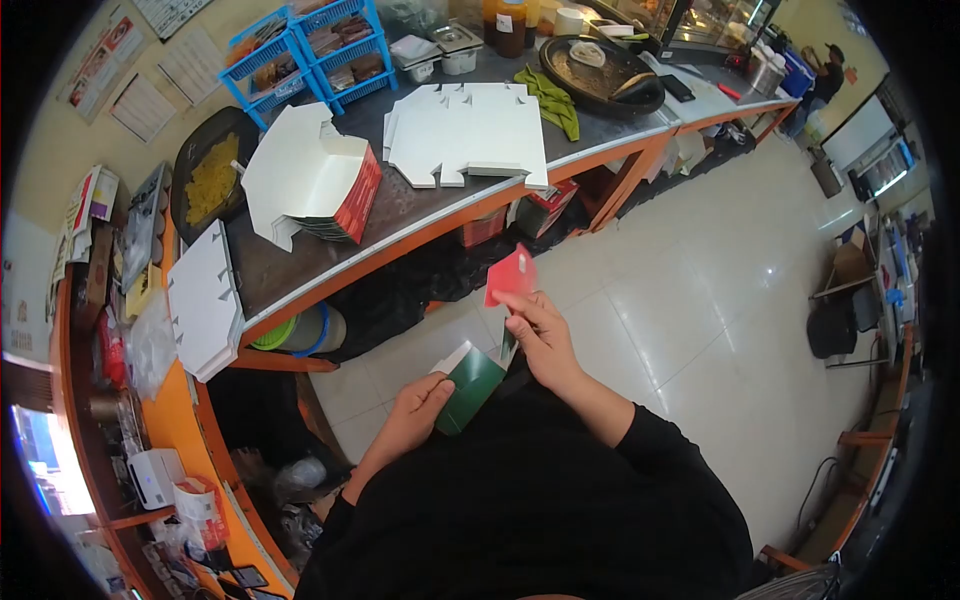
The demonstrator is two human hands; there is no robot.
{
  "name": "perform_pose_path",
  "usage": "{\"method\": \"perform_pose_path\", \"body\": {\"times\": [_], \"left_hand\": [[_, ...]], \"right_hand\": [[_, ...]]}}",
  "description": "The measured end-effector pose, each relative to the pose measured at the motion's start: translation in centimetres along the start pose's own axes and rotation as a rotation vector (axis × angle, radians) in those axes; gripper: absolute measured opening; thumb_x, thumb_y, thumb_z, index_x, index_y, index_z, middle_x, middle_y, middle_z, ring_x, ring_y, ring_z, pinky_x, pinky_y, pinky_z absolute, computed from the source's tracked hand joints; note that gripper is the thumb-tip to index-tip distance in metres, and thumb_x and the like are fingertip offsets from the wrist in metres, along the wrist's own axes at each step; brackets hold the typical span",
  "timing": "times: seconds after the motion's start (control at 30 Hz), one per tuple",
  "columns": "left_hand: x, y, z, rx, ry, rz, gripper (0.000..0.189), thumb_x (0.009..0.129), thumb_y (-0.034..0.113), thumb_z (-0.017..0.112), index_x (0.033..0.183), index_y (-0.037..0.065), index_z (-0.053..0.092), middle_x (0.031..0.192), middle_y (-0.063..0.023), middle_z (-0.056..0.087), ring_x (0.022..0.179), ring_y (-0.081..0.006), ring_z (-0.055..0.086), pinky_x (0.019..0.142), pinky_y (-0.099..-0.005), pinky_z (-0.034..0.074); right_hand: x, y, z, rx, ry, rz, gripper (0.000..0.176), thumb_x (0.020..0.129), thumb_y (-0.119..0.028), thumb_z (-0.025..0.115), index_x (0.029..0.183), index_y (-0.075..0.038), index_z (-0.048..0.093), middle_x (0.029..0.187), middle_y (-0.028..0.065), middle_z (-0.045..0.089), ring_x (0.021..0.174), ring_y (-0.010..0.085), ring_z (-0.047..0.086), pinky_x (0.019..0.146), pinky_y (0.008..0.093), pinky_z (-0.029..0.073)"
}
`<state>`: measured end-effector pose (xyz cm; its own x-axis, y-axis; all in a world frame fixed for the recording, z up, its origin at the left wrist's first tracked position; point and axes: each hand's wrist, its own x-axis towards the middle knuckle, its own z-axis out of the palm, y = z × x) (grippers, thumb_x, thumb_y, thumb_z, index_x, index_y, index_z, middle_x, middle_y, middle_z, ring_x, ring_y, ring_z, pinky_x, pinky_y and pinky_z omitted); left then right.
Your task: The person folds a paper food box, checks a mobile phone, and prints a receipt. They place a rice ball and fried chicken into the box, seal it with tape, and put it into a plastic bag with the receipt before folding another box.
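Observation:
In front of my body, a printed cardboard food carton is partly folded, with a green panel [474, 392] low and a red flap [511, 274] raised above it. My left hand [414, 412] is closed on the green side, thumb on top. With thumb and fingers, my right hand [546, 345] pinches the red flap near its lower edge. How the green and red parts join is mostly hidden behind that hand. On the counter ahead stand nested, folded cartons [318, 170] with white insides and red sides. Flat white carton blanks [460, 135] are stacked beside them.
More blanks [207, 300] lie at the counter's left corner. A dark pan of yellow food [212, 180], blue baskets [345, 70], a green cloth [550, 103] and a large round pan [600, 82] stand along the counter [400, 215]. Tiled floor [680, 290] extends right. Another person [823, 85] stands far off.

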<state>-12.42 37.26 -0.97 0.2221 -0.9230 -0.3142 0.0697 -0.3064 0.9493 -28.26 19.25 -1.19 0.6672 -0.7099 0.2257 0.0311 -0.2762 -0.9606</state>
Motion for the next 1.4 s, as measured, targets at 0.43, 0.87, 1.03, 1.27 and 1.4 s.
{"method": "perform_pose_path", "body": {"times": [0.43,0.87,1.03,1.27,1.4], "left_hand": [[3.0,3.1,4.8,0.409,-0.056,0.228,0.032,0.090,0.028,0.064,0.111,0.004,0.057,0.089,-0.0095,0.064,0.081,-0.0176,0.063,0.071,-0.0323,0.049],[11.7,11.7,8.1,1.069,0.838,0.583,0.047,0.079,0.022,0.070,0.121,0.007,0.059,0.103,-0.0082,0.060,0.096,-0.0277,0.055,0.085,-0.0414,0.040],[10.9,15.2,4.5,1.350,1.299,0.382,0.031,0.080,0.014,0.066,0.110,0.010,0.066,0.104,-0.0073,0.059,0.099,-0.0288,0.054,0.085,-0.0406,0.039],[11.3,11.0,9.6,0.569,1.092,-0.050,0.018,0.089,0.020,0.061,0.084,0.004,0.063,0.068,-0.0121,0.061,0.063,-0.0345,0.059,0.058,-0.0408,0.046],[11.9,10.7,11.1,0.452,1.028,-0.074,0.017,0.090,0.019,0.061,0.083,0.003,0.064,0.065,-0.0159,0.060,0.055,-0.0313,0.057,0.054,-0.0364,0.045]], "right_hand": [[1.7,-2.6,-3.4,-0.353,-0.546,-0.373,0.007,0.080,-0.011,0.070,0.087,-0.012,0.068,0.091,0.0061,0.057,0.081,0.0239,0.061,0.068,0.0303,0.050],[10.1,3.8,-10.5,0.551,-0.314,0.447,0.068,0.080,-0.018,0.069,0.134,-0.008,0.029,0.124,0.0049,0.041,0.118,0.0136,0.040,0.090,0.0238,0.039],[14.6,3.9,-15.5,0.440,-0.549,0.236,0.080,0.072,-0.028,0.073,0.138,-0.007,0.033,0.127,0.0053,0.042,0.123,0.0149,0.039,0.100,0.0294,0.034],[14.3,6.0,-15.8,0.516,-0.535,0.321,0.066,0.074,-0.016,0.057,0.136,-0.008,0.035,0.123,0.0086,0.044,0.120,0.0189,0.041,0.102,0.0318,0.031],[13.8,6.5,-15.0,0.483,-0.437,0.348,0.063,0.070,-0.010,0.051,0.131,-0.006,0.039,0.119,0.0081,0.044,0.117,0.0201,0.041,0.102,0.0316,0.031]]}}
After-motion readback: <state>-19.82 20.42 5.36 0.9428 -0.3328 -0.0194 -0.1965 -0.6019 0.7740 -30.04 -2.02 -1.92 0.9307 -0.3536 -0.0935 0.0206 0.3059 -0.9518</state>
